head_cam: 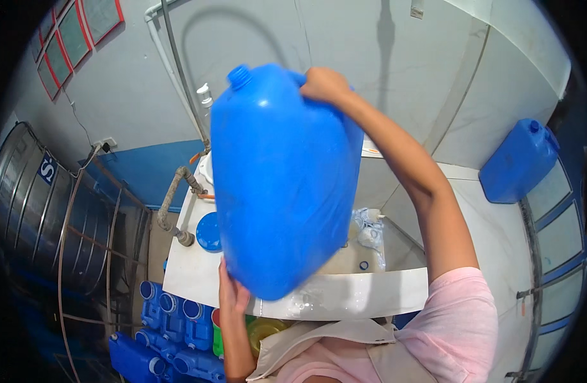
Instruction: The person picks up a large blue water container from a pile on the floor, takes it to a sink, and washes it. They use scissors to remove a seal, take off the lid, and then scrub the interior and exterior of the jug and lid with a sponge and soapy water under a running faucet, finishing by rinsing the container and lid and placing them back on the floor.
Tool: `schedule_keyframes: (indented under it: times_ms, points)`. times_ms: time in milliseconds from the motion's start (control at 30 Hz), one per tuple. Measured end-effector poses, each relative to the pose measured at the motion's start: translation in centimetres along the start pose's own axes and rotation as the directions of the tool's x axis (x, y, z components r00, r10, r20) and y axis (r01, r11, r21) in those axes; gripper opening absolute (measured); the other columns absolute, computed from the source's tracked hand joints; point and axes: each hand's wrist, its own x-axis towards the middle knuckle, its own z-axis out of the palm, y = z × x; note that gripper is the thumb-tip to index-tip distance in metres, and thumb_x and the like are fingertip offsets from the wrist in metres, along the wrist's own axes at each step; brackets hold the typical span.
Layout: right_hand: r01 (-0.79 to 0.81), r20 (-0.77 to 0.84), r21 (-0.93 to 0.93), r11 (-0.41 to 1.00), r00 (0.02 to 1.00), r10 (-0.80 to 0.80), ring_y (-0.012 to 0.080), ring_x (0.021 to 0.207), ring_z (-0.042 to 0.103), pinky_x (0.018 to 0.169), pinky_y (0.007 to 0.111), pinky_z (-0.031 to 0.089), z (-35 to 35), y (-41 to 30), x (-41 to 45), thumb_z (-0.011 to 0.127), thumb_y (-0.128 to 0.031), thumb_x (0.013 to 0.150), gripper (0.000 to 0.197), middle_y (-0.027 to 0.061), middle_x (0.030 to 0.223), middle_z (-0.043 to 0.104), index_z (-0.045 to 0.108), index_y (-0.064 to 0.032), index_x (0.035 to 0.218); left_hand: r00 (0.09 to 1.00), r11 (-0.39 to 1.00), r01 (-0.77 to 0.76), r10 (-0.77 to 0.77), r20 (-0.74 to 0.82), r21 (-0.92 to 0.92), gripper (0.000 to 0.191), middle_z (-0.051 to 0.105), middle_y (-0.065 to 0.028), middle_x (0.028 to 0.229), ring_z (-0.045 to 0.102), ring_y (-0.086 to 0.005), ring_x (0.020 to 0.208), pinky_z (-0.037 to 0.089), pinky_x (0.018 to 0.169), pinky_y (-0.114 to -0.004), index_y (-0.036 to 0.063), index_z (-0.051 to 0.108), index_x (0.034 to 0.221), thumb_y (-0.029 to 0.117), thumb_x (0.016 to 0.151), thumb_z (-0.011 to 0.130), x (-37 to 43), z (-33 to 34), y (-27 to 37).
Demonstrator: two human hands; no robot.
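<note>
A large blue plastic jerrycan (279,182) is held up tilted above the white counter, with its threaded neck uncapped at the upper left. My right hand (324,85) grips its top handle, the fingers wrapped around it. Against the lower left edge of the jerrycan rests my left hand (233,289), supporting it near the base; part of that hand is hidden. Behind the jerrycan, a basin (332,268) set in the counter holds a clear plastic bag (370,234) with whitish contents. A small dark blue ring (364,264) lies in the basin.
A round blue lid (209,232) and a bent pipe (171,196) are at the counter's left. Several blue containers (173,325) stack below. Another blue jerrycan (519,160) stands on the right ledge. A steel tank (49,210) stands behind a metal frame at far left.
</note>
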Motion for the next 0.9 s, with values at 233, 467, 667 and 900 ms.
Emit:
schedule_keyframes:
  times_ms: [233, 467, 667, 900]
  points:
    - [-0.01, -0.092, 0.174, 0.985, 0.995, 0.026, 0.0381, 0.083, 0.063, 0.074, 0.044, 0.05, -2.4, -4.0, -0.6, 0.065, -0.039, 0.068, 0.04, 0.0221, 0.087, 0.066, 0.07, -0.0023, 0.084, 0.99, 0.99, -0.136, 0.135, 0.047, 0.03, 0.067, 0.04, -0.0127, 0.137, 0.043, -0.0266, 0.122, 0.037, 0.101, -0.044, 0.0063, 0.034, 0.136, 0.054, 0.09, 0.042, -0.8, -2.0, 7.3]
    - [0.006, 0.02, 0.046, 0.999, 1.0, -0.007, 0.0369, 0.083, 0.064, 0.073, 0.044, 0.05, 1.1, -2.7, -1.1, 0.065, -0.036, 0.066, 0.039, 0.0214, 0.086, 0.066, 0.07, -0.0016, 0.083, 0.998, 0.991, -0.058, 0.062, -0.031, 0.119, 0.064, 0.04, -0.0118, 0.137, 0.04, -0.0254, 0.124, 0.033, 0.104, -0.04, 0.0058, 0.035, 0.135, 0.051, 0.091, 0.041, -1.5, -3.3, 1.9]
    - [0.004, -0.092, 0.191, 0.982, 0.996, 0.014, 0.0368, 0.079, 0.064, 0.07, 0.045, 0.049, -2.2, -4.0, 0.0, 0.063, -0.045, 0.069, 0.045, 0.0216, 0.082, 0.066, 0.07, -0.0011, 0.08, 0.977, 0.979, -0.197, 0.2, -0.075, 0.048, 0.062, 0.045, -0.0118, 0.132, 0.044, -0.0273, 0.12, 0.038, 0.099, -0.041, 0.0071, 0.04, 0.132, 0.052, 0.089, 0.044, -1.3, -1.4, 8.1]
    - [-0.011, 0.055, 0.367, 0.93, 0.998, -0.01, 0.0338, 0.101, 0.058, 0.084, 0.041, 0.047, 3.9, 4.4, -2.3, 0.067, -0.038, 0.07, 0.051, 0.0222, 0.108, 0.06, 0.062, 0.0001, 0.103, 0.962, 0.958, -0.263, 0.27, -0.048, 0.118, 0.057, 0.052, -0.0108, 0.122, 0.054, -0.0211, 0.107, 0.048, 0.088, -0.035, 0.0061, 0.043, 0.127, 0.049, 0.091, 0.042, -1.6, -1.5, 6.7]
